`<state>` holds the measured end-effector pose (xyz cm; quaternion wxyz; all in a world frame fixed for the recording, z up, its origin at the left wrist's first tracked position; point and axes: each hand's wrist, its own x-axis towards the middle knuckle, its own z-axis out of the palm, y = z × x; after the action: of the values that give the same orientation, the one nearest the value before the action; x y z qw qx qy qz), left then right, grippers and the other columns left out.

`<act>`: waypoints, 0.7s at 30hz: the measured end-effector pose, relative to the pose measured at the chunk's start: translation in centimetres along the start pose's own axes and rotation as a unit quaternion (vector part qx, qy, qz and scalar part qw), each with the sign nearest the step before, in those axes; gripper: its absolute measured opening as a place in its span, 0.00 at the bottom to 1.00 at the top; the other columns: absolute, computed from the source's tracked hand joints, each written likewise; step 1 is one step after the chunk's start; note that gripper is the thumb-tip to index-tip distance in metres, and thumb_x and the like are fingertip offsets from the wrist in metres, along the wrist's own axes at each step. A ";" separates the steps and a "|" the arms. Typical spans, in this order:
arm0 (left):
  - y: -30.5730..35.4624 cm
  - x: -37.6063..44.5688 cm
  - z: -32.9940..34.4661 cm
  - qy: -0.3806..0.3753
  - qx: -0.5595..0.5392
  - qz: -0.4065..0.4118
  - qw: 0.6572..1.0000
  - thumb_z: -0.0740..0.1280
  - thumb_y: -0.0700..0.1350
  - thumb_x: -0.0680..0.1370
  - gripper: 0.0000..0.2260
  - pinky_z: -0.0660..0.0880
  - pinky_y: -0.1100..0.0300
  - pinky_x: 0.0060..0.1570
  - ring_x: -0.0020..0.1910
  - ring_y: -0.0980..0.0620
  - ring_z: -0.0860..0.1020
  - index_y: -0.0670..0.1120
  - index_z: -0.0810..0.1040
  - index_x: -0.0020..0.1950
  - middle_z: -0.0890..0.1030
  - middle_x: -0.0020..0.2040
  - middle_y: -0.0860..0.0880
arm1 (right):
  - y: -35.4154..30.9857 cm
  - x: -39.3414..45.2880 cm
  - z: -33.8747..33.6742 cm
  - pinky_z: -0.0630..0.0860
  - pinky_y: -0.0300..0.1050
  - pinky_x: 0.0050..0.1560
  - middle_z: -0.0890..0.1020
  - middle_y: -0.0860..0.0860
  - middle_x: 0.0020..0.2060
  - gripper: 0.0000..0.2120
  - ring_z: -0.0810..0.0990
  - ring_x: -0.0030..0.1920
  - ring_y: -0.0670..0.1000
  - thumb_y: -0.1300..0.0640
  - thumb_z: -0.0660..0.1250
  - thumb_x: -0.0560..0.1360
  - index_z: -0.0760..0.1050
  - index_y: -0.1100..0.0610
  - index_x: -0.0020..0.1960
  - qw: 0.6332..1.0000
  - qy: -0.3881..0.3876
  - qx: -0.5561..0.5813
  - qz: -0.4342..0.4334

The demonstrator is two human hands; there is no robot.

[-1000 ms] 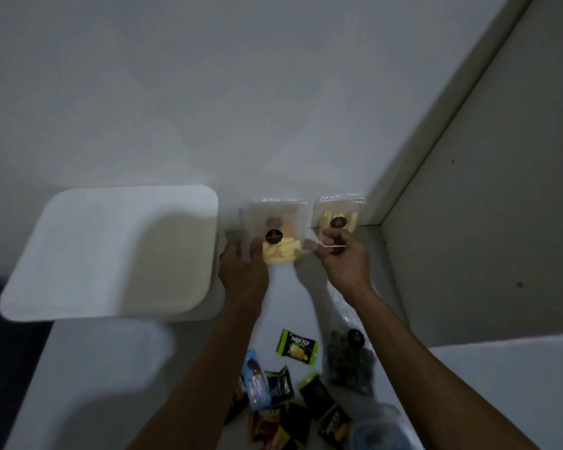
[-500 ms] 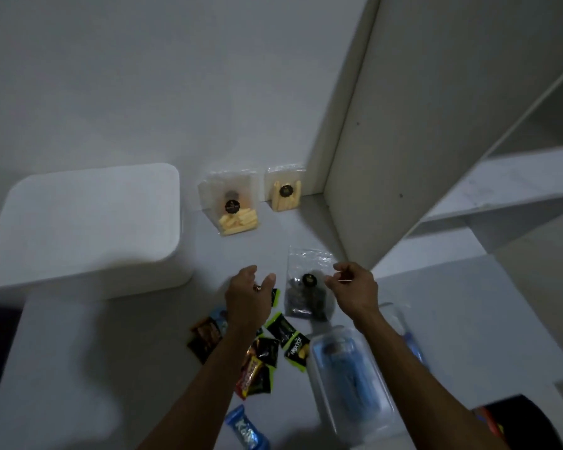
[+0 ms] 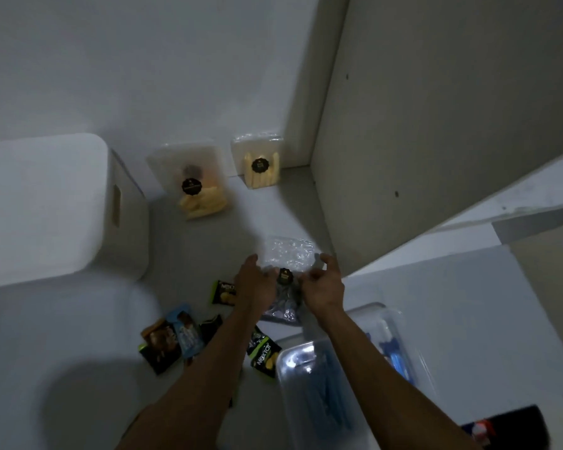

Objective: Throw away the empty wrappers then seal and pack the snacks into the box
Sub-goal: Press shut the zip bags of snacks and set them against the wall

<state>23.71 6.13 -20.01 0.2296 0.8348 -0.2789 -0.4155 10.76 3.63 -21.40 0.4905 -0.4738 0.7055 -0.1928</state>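
At the top of your frame a plain white wall (image 3: 143, 60) fills the background. A tall pale cabinet panel (image 3: 452, 125) stands upright at upper right, meeting the wall in a corner. Below it a grey shelf edge (image 3: 533, 219) slants toward the right border. Everything sits on a grey countertop (image 3: 62, 352).

Both forearms extended forward; left hand (image 3: 253, 284) and right hand (image 3: 322, 284) close together, fingers curled.

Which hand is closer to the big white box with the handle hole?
The left hand. It sits at the left edge of the clear bag, on the side toward the white box. The right hand is across the bag, farther away.
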 end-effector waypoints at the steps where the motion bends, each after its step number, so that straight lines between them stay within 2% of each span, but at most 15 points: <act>1: 0.1 0.4 0.3 0.006 -0.005 -0.013 1.000 0.65 0.48 0.79 0.26 0.68 0.55 0.64 0.67 0.43 0.72 0.43 0.64 0.76 0.73 0.70 0.41 | 0.1 0.3 0.0 0.80 0.47 0.51 0.82 0.50 0.41 0.25 0.81 0.42 0.49 0.59 0.72 0.74 0.66 0.51 0.68 1.000 0.000 0.019 0.009; 4: 0.1 1.1 1.0 0.038 -0.008 -0.024 0.999 0.67 0.46 0.78 0.20 0.73 0.54 0.60 0.60 0.43 0.78 0.42 0.73 0.68 0.78 0.63 0.40 | 0.1 0.9 0.0 0.76 0.32 0.41 0.82 0.51 0.42 0.22 0.79 0.39 0.45 0.59 0.72 0.75 0.69 0.50 0.65 0.998 -0.001 0.067 0.021; 5: 0.2 1.1 1.1 0.046 0.000 -0.017 0.999 0.67 0.46 0.77 0.15 0.76 0.54 0.56 0.54 0.44 0.80 0.42 0.78 0.62 0.81 0.58 0.41 | 0.2 1.1 0.0 0.77 0.32 0.41 0.83 0.52 0.43 0.21 0.80 0.40 0.47 0.58 0.73 0.75 0.70 0.50 0.64 0.997 0.000 0.075 0.021; 7: 0.1 0.7 1.0 0.066 -0.005 0.003 0.998 0.66 0.45 0.77 0.08 0.77 0.57 0.47 0.44 0.49 0.81 0.43 0.82 0.50 0.84 0.48 0.44 | 0.1 1.0 0.1 0.83 0.45 0.45 0.84 0.53 0.43 0.18 0.84 0.41 0.51 0.57 0.74 0.74 0.73 0.49 0.61 0.995 -0.004 0.100 0.015; 8: 0.1 0.5 0.9 0.077 -0.028 0.011 0.997 0.66 0.44 0.78 0.08 0.76 0.60 0.43 0.41 0.51 0.80 0.43 0.82 0.49 0.84 0.46 0.46 | 0.0 0.9 0.1 0.84 0.49 0.45 0.85 0.53 0.43 0.17 0.85 0.41 0.51 0.59 0.74 0.73 0.75 0.49 0.60 0.993 -0.006 0.116 0.009; 9: 0.1 -0.1 0.7 0.084 -0.062 0.013 0.994 0.67 0.44 0.78 0.07 0.74 0.63 0.40 0.40 0.53 0.80 0.42 0.82 0.48 0.84 0.45 0.47 | -0.2 0.6 -0.1 0.84 0.47 0.42 0.85 0.53 0.43 0.16 0.84 0.40 0.51 0.61 0.73 0.74 0.76 0.51 0.59 0.991 -0.010 0.131 0.004; 11: 0.2 -1.3 0.0 0.098 -0.125 0.014 0.987 0.69 0.44 0.77 0.05 0.72 0.69 0.36 0.38 0.57 0.78 0.43 0.82 0.48 0.83 0.42 0.50 | -1.1 -0.4 -0.6 0.81 0.36 0.41 0.84 0.54 0.41 0.15 0.82 0.39 0.48 0.65 0.72 0.74 0.77 0.56 0.58 0.986 -0.015 0.168 -0.015; 12: 0.2 -2.0 -0.4 0.104 -0.152 0.018 0.983 0.70 0.44 0.77 0.03 0.73 0.68 0.37 0.38 0.57 0.79 0.44 0.82 0.47 0.82 0.40 0.52 | -1.6 -0.8 -0.9 0.80 0.35 0.44 0.83 0.53 0.40 0.14 0.82 0.40 0.48 0.65 0.73 0.73 0.77 0.57 0.57 0.983 -0.016 0.183 -0.029; 15: 0.1 -3.8 -2.1 0.116 -0.205 0.034 0.971 0.71 0.45 0.76 0.03 0.79 0.57 0.43 0.41 0.50 0.82 0.46 0.82 0.45 0.83 0.39 0.50 | -3.2 -2.6 -1.7 0.81 0.42 0.51 0.85 0.55 0.41 0.13 0.85 0.44 0.50 0.63 0.74 0.73 0.78 0.52 0.55 0.979 -0.040 0.187 -0.064; 17: -0.2 -5.1 -3.7 0.123 -0.221 0.050 0.966 0.72 0.45 0.76 0.04 0.79 0.55 0.43 0.40 0.47 0.82 0.46 0.82 0.43 0.83 0.38 0.47 | -4.4 -4.2 -2.2 0.81 0.44 0.49 0.85 0.56 0.41 0.11 0.85 0.43 0.51 0.61 0.74 0.73 0.78 0.50 0.53 0.974 -0.057 0.195 -0.096; 21: -0.9 -8.3 -7.4 0.121 -0.254 0.089 0.955 0.72 0.47 0.75 0.06 0.80 0.48 0.43 0.35 0.49 0.80 0.47 0.81 0.39 0.83 0.35 0.46 | -7.4 -8.1 -3.2 0.77 0.37 0.40 0.85 0.57 0.40 0.03 0.84 0.39 0.48 0.58 0.73 0.75 0.80 0.53 0.48 0.963 -0.081 0.193 -0.169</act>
<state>25.88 13.38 -11.77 0.5025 0.7647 -0.2076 -0.3460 12.07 6.42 -10.41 0.5884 -0.4966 0.5223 -0.3665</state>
